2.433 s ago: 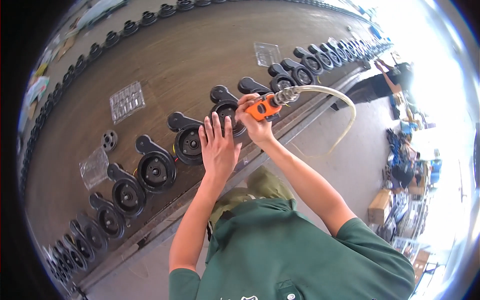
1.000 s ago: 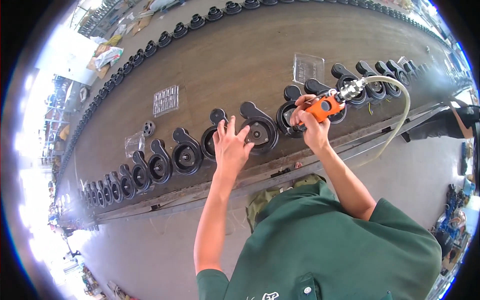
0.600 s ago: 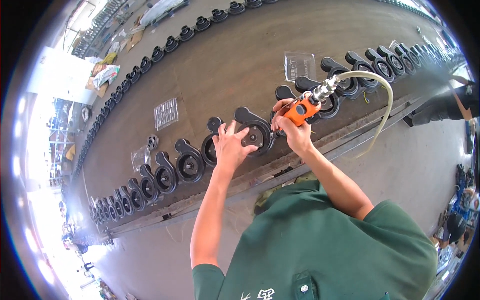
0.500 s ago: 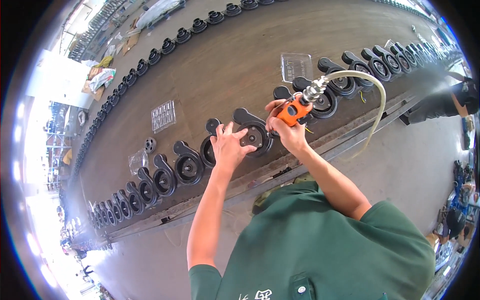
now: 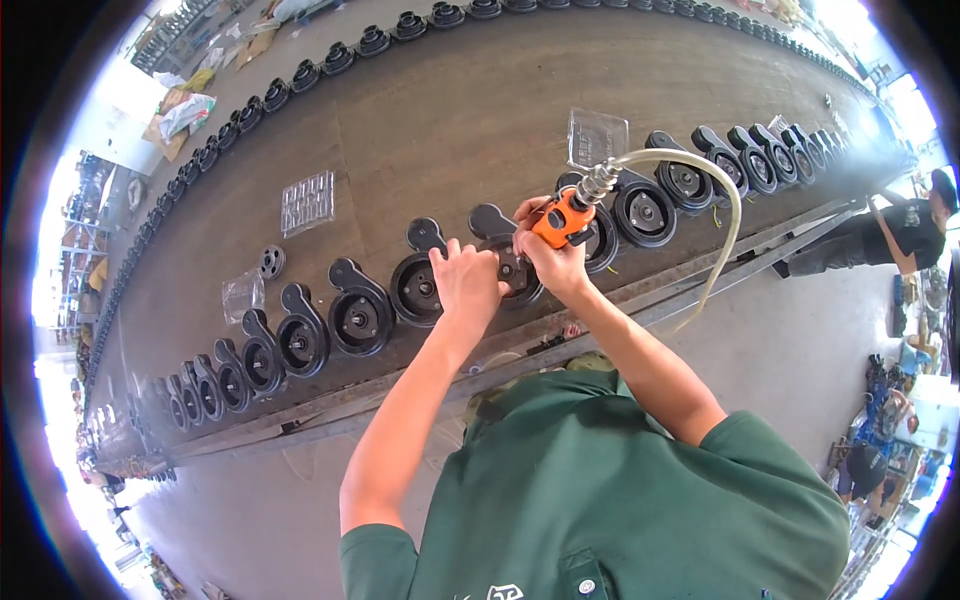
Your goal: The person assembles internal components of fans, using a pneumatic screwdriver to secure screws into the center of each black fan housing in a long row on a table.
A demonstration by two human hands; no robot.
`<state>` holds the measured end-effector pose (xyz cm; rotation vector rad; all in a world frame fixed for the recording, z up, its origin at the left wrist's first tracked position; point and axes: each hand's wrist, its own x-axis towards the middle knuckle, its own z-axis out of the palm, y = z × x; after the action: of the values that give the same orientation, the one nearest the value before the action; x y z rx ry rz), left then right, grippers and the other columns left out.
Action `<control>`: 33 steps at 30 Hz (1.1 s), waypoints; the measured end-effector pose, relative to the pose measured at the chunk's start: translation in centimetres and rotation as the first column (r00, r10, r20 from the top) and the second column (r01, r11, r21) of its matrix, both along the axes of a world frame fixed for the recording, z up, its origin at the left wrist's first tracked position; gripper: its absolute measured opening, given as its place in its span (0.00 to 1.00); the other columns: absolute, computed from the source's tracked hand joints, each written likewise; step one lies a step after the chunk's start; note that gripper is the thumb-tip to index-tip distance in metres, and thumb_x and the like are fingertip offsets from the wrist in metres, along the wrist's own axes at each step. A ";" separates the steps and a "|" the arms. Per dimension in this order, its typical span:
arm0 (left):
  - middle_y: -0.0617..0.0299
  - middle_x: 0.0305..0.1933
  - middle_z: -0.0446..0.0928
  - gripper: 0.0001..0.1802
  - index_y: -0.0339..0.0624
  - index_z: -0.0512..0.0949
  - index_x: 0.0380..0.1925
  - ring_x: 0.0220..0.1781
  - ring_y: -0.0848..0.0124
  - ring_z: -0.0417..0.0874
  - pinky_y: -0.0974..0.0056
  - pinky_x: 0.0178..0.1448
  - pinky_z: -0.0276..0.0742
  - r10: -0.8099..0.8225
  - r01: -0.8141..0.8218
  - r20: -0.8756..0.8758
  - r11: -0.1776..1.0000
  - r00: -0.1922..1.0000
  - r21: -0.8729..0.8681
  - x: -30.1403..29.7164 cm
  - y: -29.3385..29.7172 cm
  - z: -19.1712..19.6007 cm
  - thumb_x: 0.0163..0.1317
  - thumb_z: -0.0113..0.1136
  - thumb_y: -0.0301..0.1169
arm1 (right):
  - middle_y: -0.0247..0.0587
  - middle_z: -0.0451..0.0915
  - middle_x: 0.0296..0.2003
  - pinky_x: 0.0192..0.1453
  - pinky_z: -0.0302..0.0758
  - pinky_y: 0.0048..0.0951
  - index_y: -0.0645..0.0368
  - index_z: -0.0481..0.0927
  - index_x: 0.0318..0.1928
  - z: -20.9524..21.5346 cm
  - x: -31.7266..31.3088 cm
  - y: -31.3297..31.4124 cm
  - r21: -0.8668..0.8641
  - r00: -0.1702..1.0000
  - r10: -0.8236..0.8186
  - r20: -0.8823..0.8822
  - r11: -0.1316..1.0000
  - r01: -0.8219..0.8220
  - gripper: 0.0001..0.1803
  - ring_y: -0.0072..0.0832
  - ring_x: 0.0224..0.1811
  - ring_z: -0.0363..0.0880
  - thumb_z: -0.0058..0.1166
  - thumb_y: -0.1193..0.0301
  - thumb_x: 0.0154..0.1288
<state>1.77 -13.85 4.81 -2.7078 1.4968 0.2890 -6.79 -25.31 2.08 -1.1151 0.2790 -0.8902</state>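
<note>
Long brown workbench, black housings rowed; prob. factory floor.

A single view is supplied, taken from a wide fisheye camera worn on the person's head and directed steeply downward. The green shirt fills the lower frame, close beneath the lens; both forearms rise from it toward the centre. The left hand and right hand are seen near mid-frame, at moderate closeness. Beyond the fingers, the long workbench is bent into an arc across the upper frame. Straight edges are curved toward the rim. No second view is provided, so no shared area is recorded.
</note>
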 end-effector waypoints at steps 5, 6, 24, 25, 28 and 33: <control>0.60 0.41 0.85 0.19 0.54 0.91 0.36 0.58 0.61 0.80 0.50 0.62 0.68 0.000 0.001 0.038 0.999 0.999 -0.036 -0.1 0.1 -0.9 0.47 0.81 0.49 | 0.37 0.79 0.31 0.31 0.77 0.22 0.67 0.75 0.42 -0.1 0.2 -0.5 -0.020 0.999 0.037 -0.008 0.999 -0.037 0.11 0.19 0.27 0.80 0.54 0.87 0.58; 0.61 0.41 0.85 0.19 0.54 0.91 0.36 0.58 0.61 0.80 0.50 0.62 0.68 0.001 0.000 0.041 0.999 0.999 -0.034 0.0 0.0 -1.0 0.47 0.81 0.49 | 0.37 0.79 0.30 0.31 0.78 0.22 0.68 0.75 0.42 0.1 0.6 -0.7 -0.016 1.000 0.029 0.002 0.999 -0.029 0.11 0.19 0.27 0.80 0.54 0.87 0.58; 0.61 0.44 0.84 0.19 0.56 0.92 0.38 0.60 0.61 0.78 0.49 0.64 0.66 0.027 -0.027 0.009 0.999 1.000 -0.031 0.0 0.2 -1.0 0.47 0.81 0.48 | 0.35 0.78 0.29 0.32 0.78 0.23 0.66 0.75 0.44 -0.1 2.3 -1.4 -0.032 0.999 0.034 -0.003 0.999 -0.034 0.12 0.19 0.26 0.78 0.54 0.87 0.59; 0.60 0.43 0.85 0.18 0.53 0.91 0.35 0.59 0.61 0.78 0.48 0.65 0.66 0.023 -0.023 -0.002 0.998 1.000 -0.056 0.0 0.2 -1.0 0.46 0.81 0.47 | 0.35 0.79 0.29 0.32 0.78 0.23 0.66 0.75 0.43 -0.1 2.3 -1.5 -0.051 0.999 0.031 -0.020 0.998 -0.032 0.12 0.19 0.27 0.78 0.54 0.87 0.58; 0.59 0.42 0.85 0.17 0.49 0.91 0.30 0.58 0.60 0.80 0.47 0.66 0.66 0.008 -0.010 -0.019 0.994 1.000 -0.111 0.2 0.5 -1.1 0.45 0.82 0.45 | 0.35 0.79 0.30 0.32 0.77 0.22 0.66 0.76 0.42 -0.1 2.4 -1.4 -0.085 0.999 0.019 -0.033 0.996 -0.022 0.12 0.18 0.27 0.78 0.55 0.87 0.57; 0.60 0.43 0.85 0.16 0.51 0.90 0.31 0.57 0.61 0.80 0.47 0.65 0.66 -0.021 0.021 -0.011 0.998 1.000 -0.065 0.5 0.2 -0.7 0.45 0.82 0.45 | 0.35 0.80 0.32 0.33 0.77 0.22 0.65 0.76 0.41 -0.4 2.6 -1.6 -0.119 0.996 0.086 -0.038 0.989 -0.090 0.11 0.17 0.29 0.79 0.56 0.86 0.57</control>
<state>2.30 -13.68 4.08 -2.7428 1.5638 0.2606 -4.14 -26.92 1.69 -1.2454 0.2035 -0.8192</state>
